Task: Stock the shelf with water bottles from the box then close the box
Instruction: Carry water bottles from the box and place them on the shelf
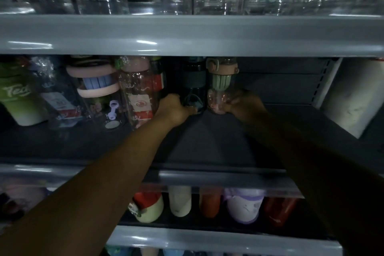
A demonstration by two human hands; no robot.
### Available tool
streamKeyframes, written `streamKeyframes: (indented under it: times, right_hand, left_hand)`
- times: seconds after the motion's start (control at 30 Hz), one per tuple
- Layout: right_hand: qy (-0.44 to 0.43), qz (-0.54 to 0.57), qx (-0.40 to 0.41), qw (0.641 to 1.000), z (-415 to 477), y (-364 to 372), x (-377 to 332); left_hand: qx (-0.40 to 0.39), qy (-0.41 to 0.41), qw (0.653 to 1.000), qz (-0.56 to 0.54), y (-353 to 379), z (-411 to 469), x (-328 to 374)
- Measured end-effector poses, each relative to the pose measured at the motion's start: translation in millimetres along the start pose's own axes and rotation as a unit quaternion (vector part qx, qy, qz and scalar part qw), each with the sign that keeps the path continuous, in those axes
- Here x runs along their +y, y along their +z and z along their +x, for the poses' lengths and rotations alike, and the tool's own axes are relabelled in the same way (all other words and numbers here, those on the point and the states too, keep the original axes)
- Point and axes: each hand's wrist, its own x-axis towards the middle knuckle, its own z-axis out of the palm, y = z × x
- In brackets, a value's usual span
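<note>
Both my arms reach deep into the middle shelf. My left hand is closed around the base of a dark teal-banded water bottle standing upright at the back. My right hand grips the lower part of a clear pink bottle with a green strainer inside and a beige lid, right beside the dark one. Both bottles rest on or just above the shelf floor. The box is out of view.
Left of my hands stand a clear pink bottle with a red label, a wide bottle with pink rings and a green cup. Bare shelf lies to the right. Clear bottles fill the shelf above; coloured bottles fill the one below.
</note>
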Motion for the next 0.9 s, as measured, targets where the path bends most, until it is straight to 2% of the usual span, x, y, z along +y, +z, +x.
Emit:
streamKeyframes:
  times: [0.1,0.2,0.3,0.4,0.53,0.63,0.73,0.8,0.9]
  right_hand:
    - [-0.017,-0.065,-0.016,0.998,-9,-7,-2]
    - [-0.047,-0.142,-0.029,0.988,-31,-20,-4]
    - [-0.09,-0.1,-0.008,0.991,-76,-40,-2]
    - [-0.166,-0.132,0.052,0.976,-130,-61,5]
    - [-0.186,-0.109,0.17,0.962,-211,-73,13]
    - [-0.086,-0.084,0.22,0.968,-283,-72,25]
    - [0.036,-0.086,0.233,0.968,-359,-62,49]
    - [0.113,-0.097,0.252,0.956,-411,-53,71]
    - [0.24,-0.131,0.273,0.922,-493,-35,100]
  left_hand:
    - [-0.019,0.009,0.998,0.065,-11,-22,12]
    - [-0.003,0.065,0.995,0.072,-15,-56,20]
    - [0.009,0.129,0.991,0.029,-11,-99,20]
    - [0.008,0.188,0.982,-0.03,-5,-138,18]
    - [-0.006,0.265,0.96,-0.086,2,-183,15]
    - [-0.075,0.291,0.946,-0.118,13,-215,10]
    - [-0.188,0.306,0.925,-0.127,41,-246,-4]
    - [-0.265,0.292,0.908,-0.139,72,-269,-16]
    - [-0.334,0.273,0.892,-0.138,127,-312,-29]
